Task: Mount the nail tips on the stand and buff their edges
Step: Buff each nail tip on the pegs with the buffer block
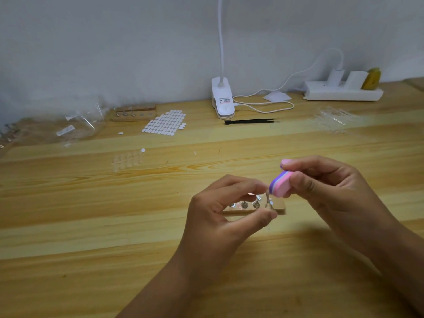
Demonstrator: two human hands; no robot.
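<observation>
— Where is the stand?
— The wooden stand (281, 207) lies on the near part of the tabletop (91, 226), between the 2 hands. A row of metal pegs (256, 204) rises from it.
— What is the left hand doing?
— The left hand (224, 207) holds the stand. Its thumb is against the near edge, its fingers curl over the far side, and its index fingertip is on top of the right-most peg. Whether a nail tip sits under that fingertip is too small to tell.
— And the right?
— The right hand (332, 191) pinches a pink and purple buffing block (281, 182) between thumb and fingers. The block's lower corner touches the top of that same peg.
— Any loose nail tips?
— Rows of clear nail tips (127, 159) lie on the wood, off to the left and behind the hands.
— Anything to read?
— The white clip lamp (222, 99) by the wall carries a label (224, 101) with red and dark print, too blurred to read. The plastic bags (80, 125) at far left have white labels, also unreadable.
— What else is back there?
— Black tweezers (251, 121) lie just in front of the lamp. Left of them is a sheet of white oval stickers (165, 122) with a second stand (134, 113) beside it. At the right is a white power strip (343, 94), and the lamp's cable (263, 106) runs toward it.
</observation>
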